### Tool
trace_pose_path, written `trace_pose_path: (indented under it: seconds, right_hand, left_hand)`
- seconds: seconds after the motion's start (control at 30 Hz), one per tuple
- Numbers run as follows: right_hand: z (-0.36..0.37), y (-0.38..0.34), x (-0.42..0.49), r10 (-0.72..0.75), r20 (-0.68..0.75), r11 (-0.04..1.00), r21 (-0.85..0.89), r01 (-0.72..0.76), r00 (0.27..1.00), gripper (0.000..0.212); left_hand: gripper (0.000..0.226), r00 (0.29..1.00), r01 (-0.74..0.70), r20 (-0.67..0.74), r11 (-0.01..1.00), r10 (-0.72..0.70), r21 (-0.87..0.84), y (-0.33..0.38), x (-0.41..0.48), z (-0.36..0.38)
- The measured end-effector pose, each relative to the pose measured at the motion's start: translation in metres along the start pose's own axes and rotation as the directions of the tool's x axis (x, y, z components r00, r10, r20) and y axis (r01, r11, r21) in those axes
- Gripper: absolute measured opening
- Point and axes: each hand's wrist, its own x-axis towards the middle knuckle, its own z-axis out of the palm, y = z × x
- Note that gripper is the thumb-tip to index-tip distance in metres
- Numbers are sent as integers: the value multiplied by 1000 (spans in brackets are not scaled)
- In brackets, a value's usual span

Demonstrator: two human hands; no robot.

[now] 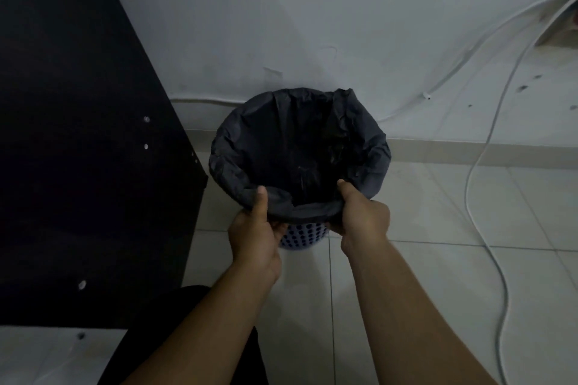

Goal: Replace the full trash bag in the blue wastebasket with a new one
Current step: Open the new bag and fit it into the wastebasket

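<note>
From the head view, the only one I have, I see the blue wastebasket on the tiled floor at the centre of the frame, just in front of the white wall, with only a strip of its perforated side showing below the black trash bag folded over its rim. My left hand is pinching the near-left part of the bag's cuff, thumb on top and fingers tucked under; my right hand is pinching the near-right part the same way. The bag's inside is too dark for me to tell how full it is. The thin plastic worries me most: if I pull hard on only these two near points, I judge the film could stretch or tear, or the far edge at the upper part of the rim could snag. The basket looks light, so it may lift or tip with the bag, since neither hand is holding it down. The dark cabinet panel filling the left of the frame stands near, and the white cable trails across the floor at right; a sideways swing could catch either.
</note>
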Motion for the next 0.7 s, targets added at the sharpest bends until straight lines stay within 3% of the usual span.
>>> trace_pose_path:
  seconds: [0.2,0.3,0.4,0.53,0.7]
  right_hand:
    - [11,4,-12,83,85,994,62,-88,993,22]
    - [14,3,-14,114,134,990,68,-124,984,28]
    - [14,1,-15,157,249,986,21,-167,956,33]
    - [8,-2,-11,113,200,990,61,-127,973,38]
    - [8,-7,-6,95,194,971,200,-134,976,18]
  left_hand:
    - [36,993,-111,-27,993,112,32,8,9,-3]
    - [34,999,-32,19,995,30,95,7,8,-4]
    - [30,993,104,59,994,-105,25,12,10,-4]
    - [34,985,160,78,985,-155,-60,11,11,-2]
    - [34,991,133,47,964,-125,-232,15,13,-1]
